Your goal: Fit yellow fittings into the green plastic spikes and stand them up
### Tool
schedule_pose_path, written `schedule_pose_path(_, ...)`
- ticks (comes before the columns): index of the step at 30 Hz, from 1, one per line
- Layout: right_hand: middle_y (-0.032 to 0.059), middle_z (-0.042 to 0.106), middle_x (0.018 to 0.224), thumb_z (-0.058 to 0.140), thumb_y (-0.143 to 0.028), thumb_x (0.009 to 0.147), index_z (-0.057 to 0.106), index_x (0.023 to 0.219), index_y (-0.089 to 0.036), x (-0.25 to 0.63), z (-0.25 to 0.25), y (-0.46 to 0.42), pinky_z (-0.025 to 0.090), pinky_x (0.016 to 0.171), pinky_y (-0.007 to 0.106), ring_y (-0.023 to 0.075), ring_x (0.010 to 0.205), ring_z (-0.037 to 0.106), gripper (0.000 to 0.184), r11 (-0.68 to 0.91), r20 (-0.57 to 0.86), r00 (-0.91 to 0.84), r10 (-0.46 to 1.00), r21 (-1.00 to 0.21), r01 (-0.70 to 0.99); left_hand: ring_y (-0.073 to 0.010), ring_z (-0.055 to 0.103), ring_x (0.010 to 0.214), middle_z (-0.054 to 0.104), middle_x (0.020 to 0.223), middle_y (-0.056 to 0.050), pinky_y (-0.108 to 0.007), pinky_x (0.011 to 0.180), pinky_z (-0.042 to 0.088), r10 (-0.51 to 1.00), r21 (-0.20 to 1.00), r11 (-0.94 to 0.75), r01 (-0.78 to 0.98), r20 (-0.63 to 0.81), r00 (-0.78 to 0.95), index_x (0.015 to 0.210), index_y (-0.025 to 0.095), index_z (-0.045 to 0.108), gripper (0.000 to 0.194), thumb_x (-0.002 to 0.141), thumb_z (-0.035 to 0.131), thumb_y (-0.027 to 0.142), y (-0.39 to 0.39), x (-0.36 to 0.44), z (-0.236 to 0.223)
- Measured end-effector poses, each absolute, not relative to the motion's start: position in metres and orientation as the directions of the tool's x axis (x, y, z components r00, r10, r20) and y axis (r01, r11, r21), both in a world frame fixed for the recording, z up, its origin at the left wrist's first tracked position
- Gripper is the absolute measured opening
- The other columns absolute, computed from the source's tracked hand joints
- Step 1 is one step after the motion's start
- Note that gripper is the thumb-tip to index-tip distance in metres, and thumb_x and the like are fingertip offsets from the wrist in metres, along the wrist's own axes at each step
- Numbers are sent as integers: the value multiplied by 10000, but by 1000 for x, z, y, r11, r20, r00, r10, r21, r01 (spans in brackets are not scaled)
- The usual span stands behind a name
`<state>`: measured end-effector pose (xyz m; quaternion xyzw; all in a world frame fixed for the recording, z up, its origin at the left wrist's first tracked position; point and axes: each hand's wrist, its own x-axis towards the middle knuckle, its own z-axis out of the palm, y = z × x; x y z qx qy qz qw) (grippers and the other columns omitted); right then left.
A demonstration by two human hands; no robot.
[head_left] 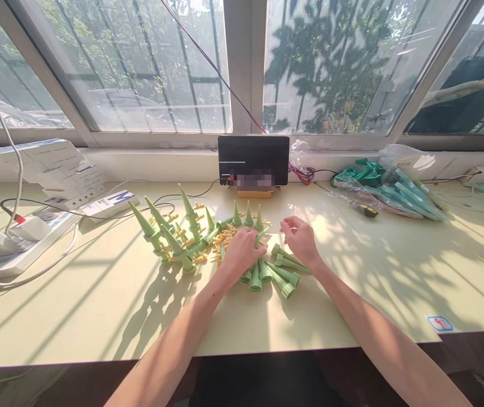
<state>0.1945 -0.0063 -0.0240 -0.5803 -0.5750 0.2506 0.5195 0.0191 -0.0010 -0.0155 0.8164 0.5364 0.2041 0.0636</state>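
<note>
My left hand is closed around a green plastic spike, part of which shows past the fingers. To its right, my right hand hovers with loosely bent fingers and nothing visible in them. Below and between the hands, several loose green cone-shaped spikes lie with their ribbed, wide ends towards me. A heap of small yellow valve-like pieces sits beside my left hand, partly covered by it. Further left, several green spikes with yellow pieces attached stand upright. Three more upright spikes stand behind my left hand.
A dark-screened device stands at the back by the window. White boxes and a power strip with cables are at the left. Plastic bags, teal packets and a yellow-black tool lie at the back right.
</note>
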Motion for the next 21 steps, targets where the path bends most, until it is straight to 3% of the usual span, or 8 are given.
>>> schedule_pose_path(10, 57, 674, 735, 509, -524, 864, 618, 834, -183, 194, -23, -8, 442, 513, 287, 139, 470, 535, 360, 228, 338, 192, 921, -871, 435, -246, 590, 870, 618, 881, -90, -297, 669, 426, 891, 353, -446, 822, 262, 371, 885, 167, 693, 278, 780, 666, 423, 0, 17, -18)
schedule_pose_path(16, 53, 676, 757, 491, -474, 891, 608, 846, -186, 195, -22, -9, 436, 532, 278, 142, 506, 549, 314, 242, 379, 211, 901, -842, 482, -186, 593, 770, 634, 915, -77, -282, 648, 422, 831, 414, -528, 741, 430, 352, 1004, 180, 679, 226, 889, 547, 322, -7, 22, -8)
schedule_pose_path(21, 55, 682, 758, 485, -421, 902, 613, 903, -179, 196, -8, -9, 437, 562, 271, 152, 554, 581, 273, 327, 481, 176, 859, -779, 536, -125, 533, 597, 634, 767, -28, -251, 577, 375, 701, 405, -712, 573, 440, 561, 911, 192, 685, 234, 920, 472, 289, -21, 30, 0)
